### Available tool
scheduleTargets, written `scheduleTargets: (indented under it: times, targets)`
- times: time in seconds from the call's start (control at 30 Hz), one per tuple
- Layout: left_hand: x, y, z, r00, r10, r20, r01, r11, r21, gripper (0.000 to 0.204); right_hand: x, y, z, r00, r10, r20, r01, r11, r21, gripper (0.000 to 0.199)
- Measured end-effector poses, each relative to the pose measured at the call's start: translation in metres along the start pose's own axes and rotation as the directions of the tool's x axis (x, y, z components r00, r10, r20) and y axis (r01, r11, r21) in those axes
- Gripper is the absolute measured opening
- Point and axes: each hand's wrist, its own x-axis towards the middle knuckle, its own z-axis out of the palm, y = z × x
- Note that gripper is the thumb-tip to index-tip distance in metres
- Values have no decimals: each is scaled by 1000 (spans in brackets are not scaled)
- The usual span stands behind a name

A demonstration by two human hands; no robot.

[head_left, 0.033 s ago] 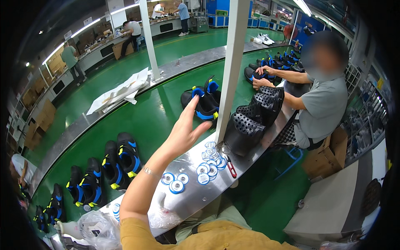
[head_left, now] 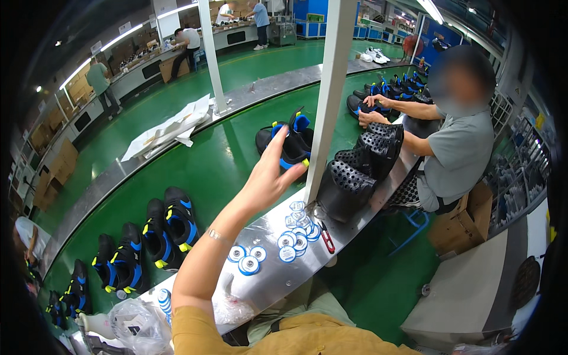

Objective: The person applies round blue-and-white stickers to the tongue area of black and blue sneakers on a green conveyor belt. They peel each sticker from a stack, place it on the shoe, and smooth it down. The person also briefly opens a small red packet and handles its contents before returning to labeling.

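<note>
My left hand [head_left: 267, 176] reaches out over the green conveyor belt with fingers stretched and thumb apart, holding nothing I can see. Its fingertips overlap a pair of black and blue shoes [head_left: 297, 158] with yellow tabs; whether they touch is unclear. My right hand is out of view. Beside my left forearm, on the metal ledge [head_left: 272, 283], lie several round blue-and-white labels [head_left: 249, 265]. More such labels [head_left: 288, 239] are scattered close to red-handled snips [head_left: 327, 238].
Black dotted boot-like forms [head_left: 349, 183] stand right of the white post [head_left: 329, 89]. A co-worker [head_left: 461, 136] handles a shoe beyond them. More shoe pairs [head_left: 127, 260] line the belt at left. Clear plastic bags [head_left: 139, 325] lie near my elbow. White sheets [head_left: 168, 127] rest across the belt.
My left hand has shifted slightly up and to the right, over the shoe pair. Its fingers remain stretched.
</note>
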Motion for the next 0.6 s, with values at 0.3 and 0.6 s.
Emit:
scheduleTargets:
  times: [0.3, 0.6]
  targets:
    - [98, 0, 50, 1000, 3, 10, 3, 815, -579, 55, 140, -414, -208, 659, -637, -400, 684, 729, -33, 7]
    - [116, 2, 70, 996, -73, 54, 88, 644, -760, 17, 187, -356, -170, 700, -526, -482, 625, 778, 59, 7]
